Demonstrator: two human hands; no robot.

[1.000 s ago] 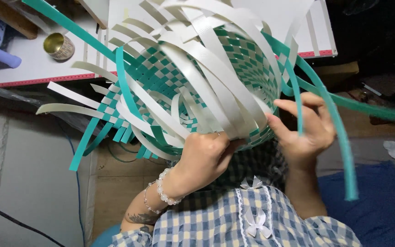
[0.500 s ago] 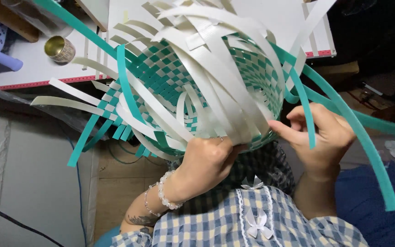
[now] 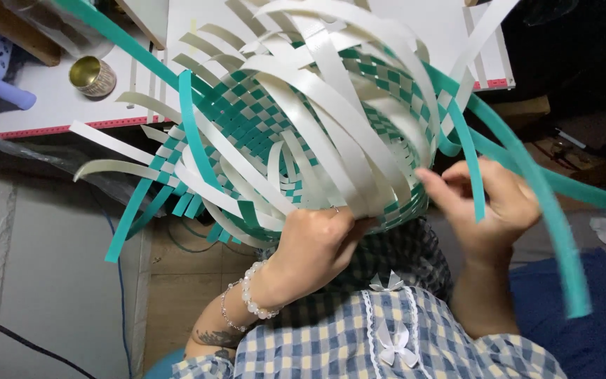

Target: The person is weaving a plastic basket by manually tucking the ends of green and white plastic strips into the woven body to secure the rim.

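While left hand (image 3: 313,245) grips woven basket (image 3: 303,133), right hand (image 3: 492,207) pinches glossy teal strip (image 3: 468,151).

Left hand (image 3: 315,242) fingertips hidden behind white strips (image 3: 331,140).

woven basket (image 3: 296,126) | teal and white flat strips in a checker weave, half done | tipped on its side in front of the chest, opening toward the camera | loose white strip ends curl over the mouth, long teal strips trail off to the right
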